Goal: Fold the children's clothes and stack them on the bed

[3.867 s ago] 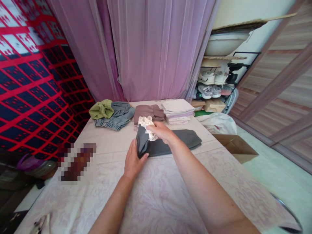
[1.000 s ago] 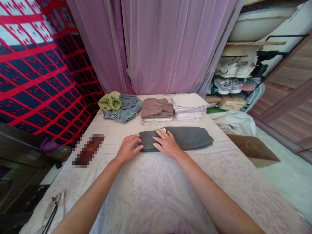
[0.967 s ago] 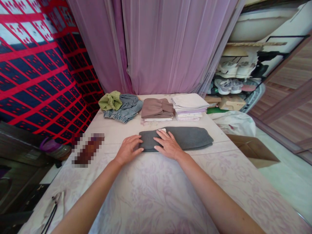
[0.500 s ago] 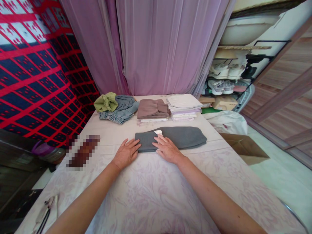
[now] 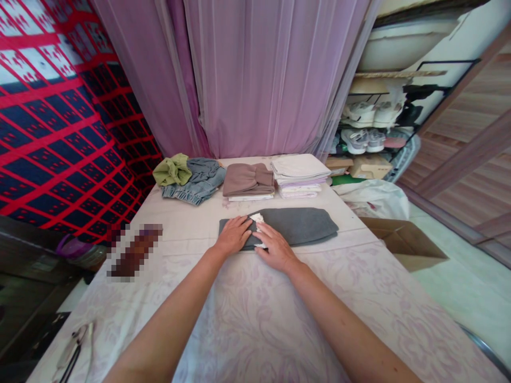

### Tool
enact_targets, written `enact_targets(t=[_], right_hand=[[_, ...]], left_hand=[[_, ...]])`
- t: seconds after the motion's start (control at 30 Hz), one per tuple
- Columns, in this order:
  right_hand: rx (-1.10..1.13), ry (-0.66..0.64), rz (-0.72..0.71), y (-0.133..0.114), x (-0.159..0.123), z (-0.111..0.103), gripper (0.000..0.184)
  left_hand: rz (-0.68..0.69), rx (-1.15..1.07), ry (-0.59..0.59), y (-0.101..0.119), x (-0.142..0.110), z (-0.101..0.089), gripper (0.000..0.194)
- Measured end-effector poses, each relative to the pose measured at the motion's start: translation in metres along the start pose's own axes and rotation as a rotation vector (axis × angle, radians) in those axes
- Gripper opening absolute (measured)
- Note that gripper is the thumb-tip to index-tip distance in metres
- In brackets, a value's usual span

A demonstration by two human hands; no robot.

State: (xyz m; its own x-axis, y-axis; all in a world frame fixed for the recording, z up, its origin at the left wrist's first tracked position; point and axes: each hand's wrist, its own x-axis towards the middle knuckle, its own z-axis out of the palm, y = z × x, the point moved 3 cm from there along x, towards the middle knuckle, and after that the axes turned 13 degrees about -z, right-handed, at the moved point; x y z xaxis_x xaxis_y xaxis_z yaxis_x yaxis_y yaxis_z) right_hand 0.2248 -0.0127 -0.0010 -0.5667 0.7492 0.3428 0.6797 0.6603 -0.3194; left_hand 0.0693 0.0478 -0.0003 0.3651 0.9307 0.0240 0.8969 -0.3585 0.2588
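A dark grey folded garment (image 5: 303, 226) lies across the middle of the cloth-covered table (image 5: 255, 303). My left hand (image 5: 235, 235) rests palm down on its left part, fingers spread and pointing toward the right. Beside it, my right hand (image 5: 274, 248) lies on the garment left of its middle, its fingers also apart. A small white patch (image 5: 257, 217) shows on the garment between and above the fingertips of both hands; whether it is lining or a label I cannot tell.
Along the back lie a crumpled green cloth (image 5: 171, 170), blue jeans (image 5: 199, 181), a folded brown garment (image 5: 248, 180) and a stack of white cloths (image 5: 300, 173). Eyeglasses (image 5: 74, 346) sit front left. An open cardboard box (image 5: 403, 242) stands right of the table.
My left hand has moved right from the garment's left edge onto its top, close to my right hand. More white shows under my right hand's fingers.
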Motion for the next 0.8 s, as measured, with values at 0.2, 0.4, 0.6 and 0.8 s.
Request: enact_targets(t=[0.2,0.4,0.6,0.8], right_hand=[[-0.038,-0.035,0.186,-0.002,0.009,-0.008,0.041],[0.037,-0.013,0.217,0.000,0.016,-0.020,0.028],[0.064,-0.011,0.157,-0.002,0.005,-0.022,0.023],[0.046,0.006,0.161,-0.008,0.003,-0.025,0.019]], left_hand=[[0.015,0.027,-0.001,-0.002,0.008,-0.009,0.041],[0.005,0.010,0.020,0.003,0.007,-0.023,0.036],[0.035,-0.014,0.027,0.005,0.001,-0.025,0.034],[0.071,-0.059,0.020,0.005,0.000,-0.023,0.034]])
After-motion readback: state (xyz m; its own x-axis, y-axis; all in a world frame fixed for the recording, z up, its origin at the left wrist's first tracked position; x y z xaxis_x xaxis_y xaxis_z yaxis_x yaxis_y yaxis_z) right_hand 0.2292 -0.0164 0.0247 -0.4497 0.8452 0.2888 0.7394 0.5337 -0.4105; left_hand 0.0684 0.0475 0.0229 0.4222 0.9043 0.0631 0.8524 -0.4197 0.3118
